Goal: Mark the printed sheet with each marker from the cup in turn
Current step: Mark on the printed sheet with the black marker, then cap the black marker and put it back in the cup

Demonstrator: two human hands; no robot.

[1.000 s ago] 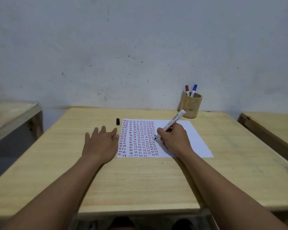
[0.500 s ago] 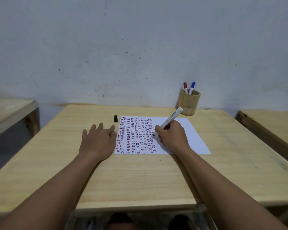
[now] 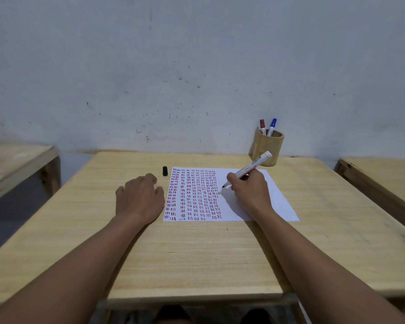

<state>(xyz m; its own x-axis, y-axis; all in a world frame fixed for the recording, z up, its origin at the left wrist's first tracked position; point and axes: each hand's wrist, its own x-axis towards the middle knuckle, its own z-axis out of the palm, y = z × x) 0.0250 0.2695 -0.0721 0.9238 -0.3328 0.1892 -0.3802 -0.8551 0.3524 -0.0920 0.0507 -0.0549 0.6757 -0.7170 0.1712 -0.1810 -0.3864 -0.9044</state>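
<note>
Item: white-barrelled black-tipped marker (image 3: 248,170), pinched in the right hand (image 3: 250,192); tip down at the right edge of the marked columns on the white printed sheet (image 3: 278,202), on the pale wooden table (image 3: 197,253). Long axis tilts up and away toward the bamboo cup (image 3: 268,147). Left hand (image 3: 139,198) loosely curled, holding nothing, beside the sheet. Risk: the unpinned sheet could slide and smear.

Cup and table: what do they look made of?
Cup: looks like bamboo or pale wood, smooth matt tan wall, thick rim. Table: unpainted light wood, probably plywood or pine board, with long straight grain lines showing and no gloss.
</note>
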